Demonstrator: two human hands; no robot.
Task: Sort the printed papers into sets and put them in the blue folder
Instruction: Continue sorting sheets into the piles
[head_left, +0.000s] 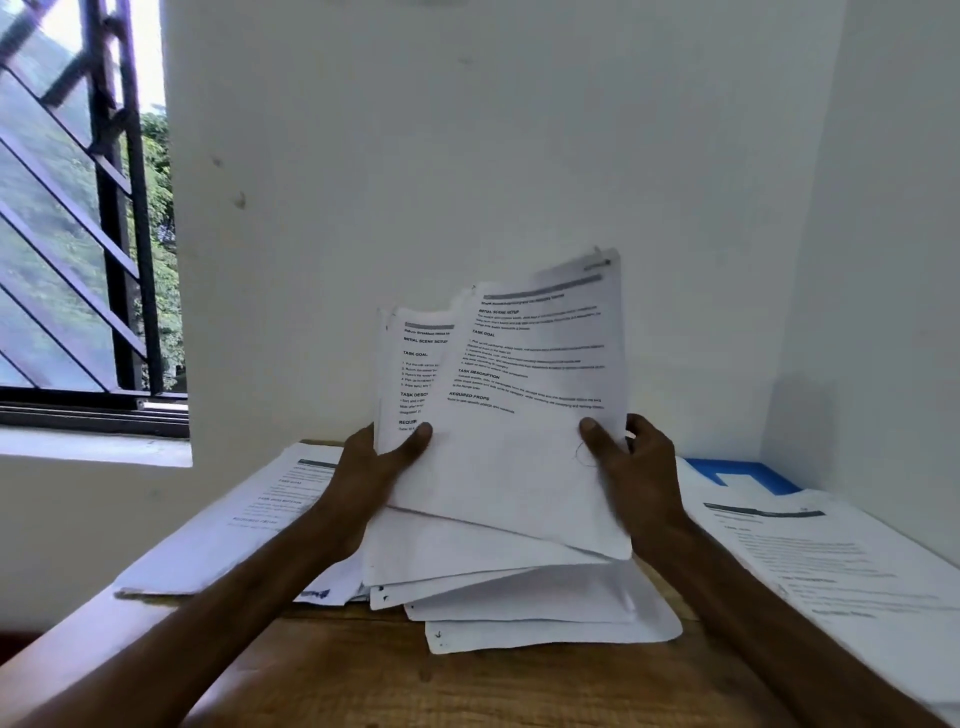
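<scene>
The wooden worktop (519, 691) fills the lower part of the frame and runs back to the white wall. At lower centre, a loose, fanned pile of printed papers (545, 629) rests on it. A left sheet (244, 514) lies flat at centre left. At the right, the right sheets (831, 566) lie flat, partly covering the blue folder (748, 475) in the far corner.

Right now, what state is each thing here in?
Held papers: upright, fanned, gripped by both hands.
Left hand: grips their left edge.
Right hand: grips their right edge.
Left pile: flat on table.
Blue folder: flat, mostly covered.
Right pile: flat, overlapping Blue folder.
</scene>
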